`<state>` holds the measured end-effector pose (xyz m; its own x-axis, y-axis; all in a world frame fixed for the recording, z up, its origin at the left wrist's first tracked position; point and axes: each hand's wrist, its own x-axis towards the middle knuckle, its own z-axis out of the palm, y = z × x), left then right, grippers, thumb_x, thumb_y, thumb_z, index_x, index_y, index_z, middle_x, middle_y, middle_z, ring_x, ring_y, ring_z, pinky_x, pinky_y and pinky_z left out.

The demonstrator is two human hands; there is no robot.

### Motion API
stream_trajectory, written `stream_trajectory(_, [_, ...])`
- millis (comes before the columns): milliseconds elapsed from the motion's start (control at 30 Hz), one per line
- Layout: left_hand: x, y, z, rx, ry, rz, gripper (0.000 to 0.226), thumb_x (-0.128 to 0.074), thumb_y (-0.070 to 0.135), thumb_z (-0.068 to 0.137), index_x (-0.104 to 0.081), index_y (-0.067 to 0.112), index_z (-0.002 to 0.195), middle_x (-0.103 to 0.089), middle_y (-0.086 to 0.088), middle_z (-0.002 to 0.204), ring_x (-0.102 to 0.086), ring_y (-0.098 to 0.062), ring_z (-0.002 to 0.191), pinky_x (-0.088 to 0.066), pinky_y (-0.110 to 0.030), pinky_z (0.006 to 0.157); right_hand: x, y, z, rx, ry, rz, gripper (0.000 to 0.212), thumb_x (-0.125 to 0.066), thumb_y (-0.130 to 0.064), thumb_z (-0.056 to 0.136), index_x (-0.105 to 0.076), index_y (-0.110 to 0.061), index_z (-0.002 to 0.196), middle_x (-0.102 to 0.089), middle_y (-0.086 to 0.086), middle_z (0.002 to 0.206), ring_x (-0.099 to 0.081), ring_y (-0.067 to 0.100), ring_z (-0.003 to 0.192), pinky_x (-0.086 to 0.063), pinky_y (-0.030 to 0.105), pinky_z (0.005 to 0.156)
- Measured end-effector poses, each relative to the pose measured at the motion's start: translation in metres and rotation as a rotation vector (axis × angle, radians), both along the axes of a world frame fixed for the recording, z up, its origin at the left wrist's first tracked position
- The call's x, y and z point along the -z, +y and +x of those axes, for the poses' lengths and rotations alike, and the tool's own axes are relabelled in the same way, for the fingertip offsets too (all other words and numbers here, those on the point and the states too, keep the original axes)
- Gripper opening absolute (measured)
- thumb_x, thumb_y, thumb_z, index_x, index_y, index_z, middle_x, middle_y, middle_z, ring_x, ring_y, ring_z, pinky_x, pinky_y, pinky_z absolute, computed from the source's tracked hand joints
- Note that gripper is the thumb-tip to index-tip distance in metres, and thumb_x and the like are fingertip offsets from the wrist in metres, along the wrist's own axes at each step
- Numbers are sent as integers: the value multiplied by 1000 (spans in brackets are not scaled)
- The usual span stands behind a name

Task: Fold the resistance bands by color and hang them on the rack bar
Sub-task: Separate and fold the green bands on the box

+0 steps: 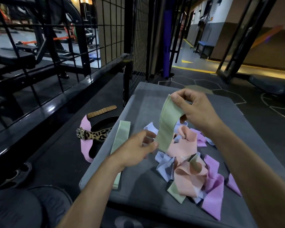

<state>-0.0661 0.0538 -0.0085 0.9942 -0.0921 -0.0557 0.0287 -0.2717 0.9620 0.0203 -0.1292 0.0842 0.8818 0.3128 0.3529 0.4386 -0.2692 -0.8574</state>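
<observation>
Hands hold one green band [167,124] up above a grey mat [138,102] — the right hand [194,109] pinches its far, upper end between thumb and curled fingers, and the left hand [138,150] pinches its near, lower end the same way. The band runs flat and slanted between them, with no fold that shows.

Under the hands a loose pile [192,163] of bands lies on the mat, tangled together: peach ones in the middle, pale blue ones at the left and far side of the heap, purple ones at the right and near edge, and bits of green poking out near the front. A second green band [122,137] lies flat and straight along the mat's left edge, apart from the pile; the left forearm crosses over its near part.

Left of the mat, on the dark floor, a pink band [85,139] curves beside a leopard-print belt [94,134] with a metal buckle, and a tan strap [102,111] with punched holes lies just beyond them. Farther left a black rail [56,104] runs along the floor edge, with a black wire grid [109,30] rising behind it — gym machines show through the mesh
</observation>
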Motion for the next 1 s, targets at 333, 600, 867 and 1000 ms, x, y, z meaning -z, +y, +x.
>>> stream_trajectory(333, [-35,10,-9,-140,-448,-316,20,-66,4,94,-73,18,106,-73,1,86,-65,-15,77,-56,-26,76,38,-2,12,-46,251,-175,13,-66,-26,96,-69,-17,105,-72,14,96,-67,18,70,-58,37,64])
stream_trajectory(600, [-41,13,-13,-132,-472,-264,18,-73,19,87,-76,13,103,-76,-14,91,-66,-19,78,-59,-33,72,17,9,-4,-392,285,-254,20,-57,-26,101,-72,-16,111,-73,11,106,-66,16,94,-53,44,93])
stream_trajectory(867, [-44,19,-11,-373,-638,-90,9,-74,24,90,-81,25,96,-61,10,76,-51,-3,68,-42,-15,66,-9,28,-28,-457,24,-223,15,-71,-8,91,-67,-7,107,-73,17,94,-68,19,78,-57,31,69])
stream_trajectory(1000, [-37,28,-8,-243,-445,-189,29,-70,36,91,-65,25,118,-69,1,115,-67,-16,105,-54,-32,89,-12,31,-23,-396,-12,-117,10,-68,0,91,-67,2,101,-73,22,89,-68,18,73,-58,29,66])
